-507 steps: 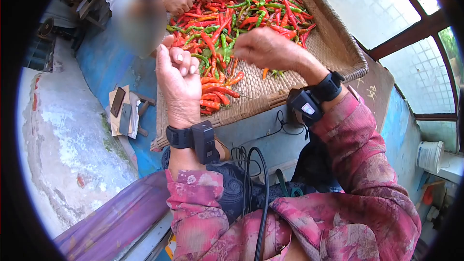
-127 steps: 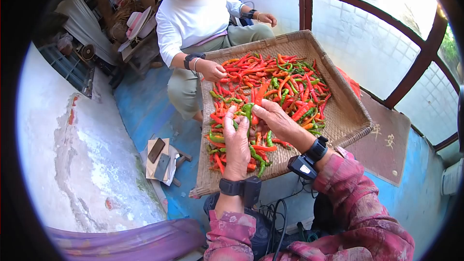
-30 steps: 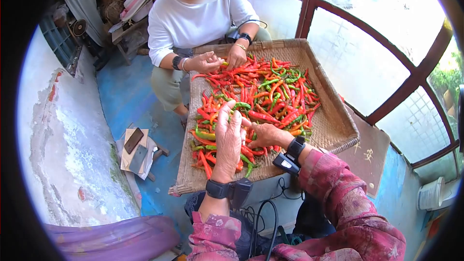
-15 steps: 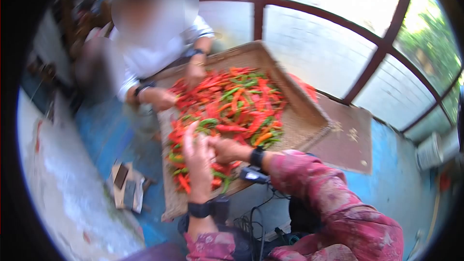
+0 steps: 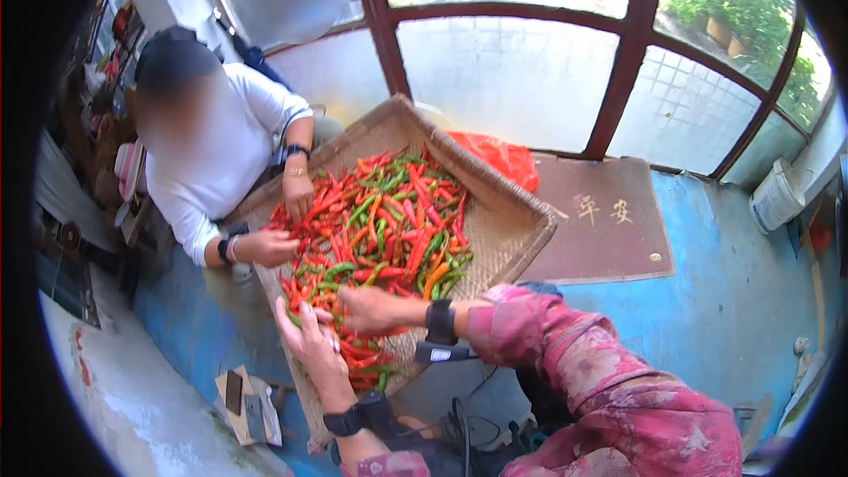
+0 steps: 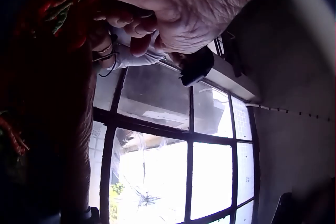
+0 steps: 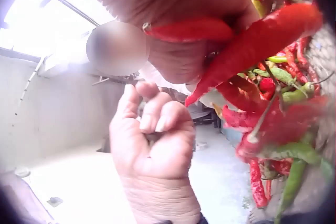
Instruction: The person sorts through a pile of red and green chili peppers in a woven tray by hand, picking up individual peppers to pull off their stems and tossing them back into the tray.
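Red, green and orange chilli peppers (image 5: pixel 380 230) lie heaped in a large woven tray (image 5: pixel 508 234). Over the near left part of the heap, my right hand (image 5: pixel 375 311) has its fingers curled down. In the right wrist view it grips a small red chilli pepper (image 7: pixel 184 30), and a larger red chilli (image 7: pixel 257 48) overlaps its fingertips. My left hand (image 5: pixel 320 358) is raised beside it at the tray's left edge, palm turned inward. Its fingers (image 7: pixel 168 116) are loosely bent, with nothing seen between them.
Across the tray sits another person in a white top (image 5: pixel 225 146), both hands at the peppers. A brown mat (image 5: pixel 601 230) and a red plastic bag (image 5: pixel 499 157) lie beyond the tray's right side. Two phones rest on a small stand (image 5: pixel 247 406) at lower left.
The head view has swung right, so the tray sits further left in the picture. Earlier, both hands held chillies together; now they are slightly apart, the right over the heap.
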